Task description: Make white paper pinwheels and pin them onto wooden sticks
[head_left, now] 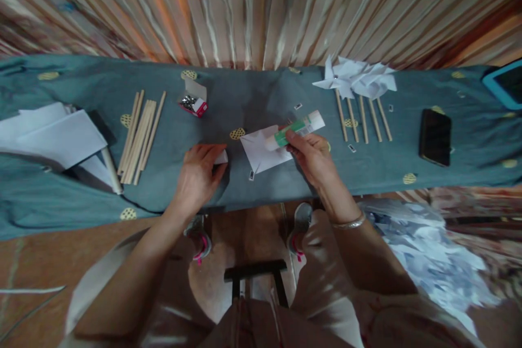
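My right hand [312, 155] is closed round a green and white glue stick [299, 128], tilted over a white paper square [263, 155] that has slits running in from its corners. To the left, my left hand [199, 174] rests on the cloth with its fingers curled round a small white object [221, 157], perhaps a cap. Beyond that hand stands an open red and white box [196, 103] of small metal pins. Several wooden sticks [141, 141] lie further left.
Several white paper pinwheels [359, 79] on sticks lie at the back right, near a dark phone [435, 137]. A blue-framed tablet [508, 84] is at the far right edge. Paper sheets [61, 133] lie on the left. Paper scraps [436, 261] are below the table, right.
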Available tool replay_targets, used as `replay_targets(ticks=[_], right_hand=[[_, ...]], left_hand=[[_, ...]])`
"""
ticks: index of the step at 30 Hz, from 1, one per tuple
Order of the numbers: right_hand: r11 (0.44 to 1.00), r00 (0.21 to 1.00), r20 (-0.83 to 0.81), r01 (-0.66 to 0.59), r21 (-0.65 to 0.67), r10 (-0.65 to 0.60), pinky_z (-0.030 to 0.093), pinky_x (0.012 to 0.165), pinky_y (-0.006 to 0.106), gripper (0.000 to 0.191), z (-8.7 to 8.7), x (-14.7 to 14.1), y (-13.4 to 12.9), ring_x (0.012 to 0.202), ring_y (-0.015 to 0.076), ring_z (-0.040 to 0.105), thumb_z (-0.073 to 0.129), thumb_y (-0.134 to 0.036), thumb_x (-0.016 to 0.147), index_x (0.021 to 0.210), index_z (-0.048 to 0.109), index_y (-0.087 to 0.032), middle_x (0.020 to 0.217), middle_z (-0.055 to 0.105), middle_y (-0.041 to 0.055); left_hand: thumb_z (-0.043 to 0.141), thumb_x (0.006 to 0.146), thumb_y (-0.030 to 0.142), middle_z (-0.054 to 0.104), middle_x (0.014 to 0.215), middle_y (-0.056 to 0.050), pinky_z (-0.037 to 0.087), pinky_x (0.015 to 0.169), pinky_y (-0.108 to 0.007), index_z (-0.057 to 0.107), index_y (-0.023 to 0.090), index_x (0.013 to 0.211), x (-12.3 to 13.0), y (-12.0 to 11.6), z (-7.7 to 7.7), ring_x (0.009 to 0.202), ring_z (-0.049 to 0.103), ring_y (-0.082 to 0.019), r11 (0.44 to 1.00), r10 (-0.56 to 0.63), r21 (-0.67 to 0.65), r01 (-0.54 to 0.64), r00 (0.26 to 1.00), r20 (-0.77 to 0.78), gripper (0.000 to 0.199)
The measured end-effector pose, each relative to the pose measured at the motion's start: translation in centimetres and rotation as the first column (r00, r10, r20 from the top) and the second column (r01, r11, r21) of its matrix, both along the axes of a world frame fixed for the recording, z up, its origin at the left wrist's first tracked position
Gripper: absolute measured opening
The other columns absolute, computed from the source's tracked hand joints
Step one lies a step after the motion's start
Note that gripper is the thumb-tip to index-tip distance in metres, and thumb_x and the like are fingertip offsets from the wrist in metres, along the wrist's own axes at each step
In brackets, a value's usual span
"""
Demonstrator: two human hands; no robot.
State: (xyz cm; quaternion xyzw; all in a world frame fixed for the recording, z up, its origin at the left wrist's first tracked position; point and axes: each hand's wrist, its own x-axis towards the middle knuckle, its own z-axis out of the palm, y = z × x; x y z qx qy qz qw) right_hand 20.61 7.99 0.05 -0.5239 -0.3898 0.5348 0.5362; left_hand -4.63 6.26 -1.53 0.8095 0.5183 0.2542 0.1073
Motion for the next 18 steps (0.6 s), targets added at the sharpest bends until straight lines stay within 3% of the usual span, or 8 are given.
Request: replay_targets(ticks=[3,9,18], right_hand=[[0.998,0.992,-0.115,-0.053,-0.044,0.048,0.054,0.062,0.025,0.035,0.1,-1.0,-0.4,0.068,0.0113,0.063,0.083,-0.05,0.063,0.082,0.073,-0.022,0.078,0.072,-0.0016],[0.985,0.962,-0.259,-0.118,-0.124,0.082,0.06,0.072,0.027,0.041,0.6,-2.7,-0.7,0.07,0.0123,0.068,0.09,-0.045,0.051,0.077,0.07,-0.02,0.081,0.073,-0.0012],[0.991,0.974,-0.215,-0.095,-0.094,0.073,0.062,0.072,0.034,0.044,0.4,-3.6,-1.0,0.07,0.0166,0.069,0.09,-0.048,0.05,0.077,0.068,-0.023,0.08,0.074,-0.0006]], left_hand=[[0.055,0.091,0.031,0.071,0.109,-0.01,0.055,0.089,-0.044,0.065,0.019,0.116,0.6,-0.2,0.1,0.103,0.064,-0.027,1.0,-0.005,-0.016,0.006,0.996,0.09,0.029],[0.058,0.093,0.04,0.071,0.11,-0.01,0.057,0.086,-0.043,0.061,0.022,0.12,2.0,-0.4,0.2,0.1,0.067,-0.024,1.0,-0.026,-0.006,0.028,0.972,0.233,0.033],[0.049,0.097,0.048,0.071,0.113,-0.004,0.059,0.089,-0.044,0.059,0.022,0.124,2.4,-0.7,0.2,0.102,0.066,-0.022,0.999,0.02,-0.043,-0.009,0.968,0.251,0.039]])
